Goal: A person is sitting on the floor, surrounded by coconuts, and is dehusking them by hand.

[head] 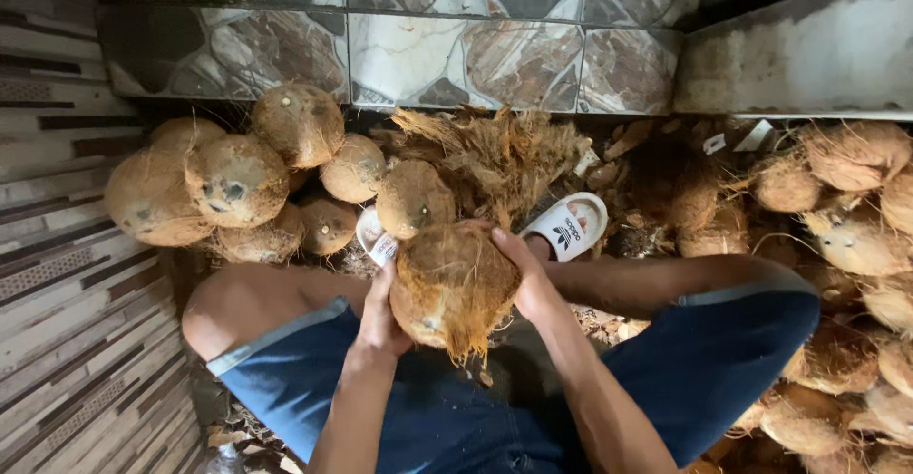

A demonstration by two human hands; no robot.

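Observation:
A brown, fibrous coconut (pixel 449 284) is held between both hands over my lap. My left hand (pixel 378 317) grips its left side, the fingers wrapped behind it. On the right side, my right hand (pixel 526 279) clasps the husk with the thumb up near the top. Loose fibres hang from the coconut's lower edge. I sit with knees apart in blue shorts (pixel 704 360), feet in white slippers (pixel 571 227).
A pile of husked coconuts (pixel 228 184) lies at the left by the striped wall. Several more coconuts (pixel 856 236) fill the right side. A heap of torn husk fibre (pixel 495 151) sits ahead against the stone-patterned tiled wall (pixel 418 56).

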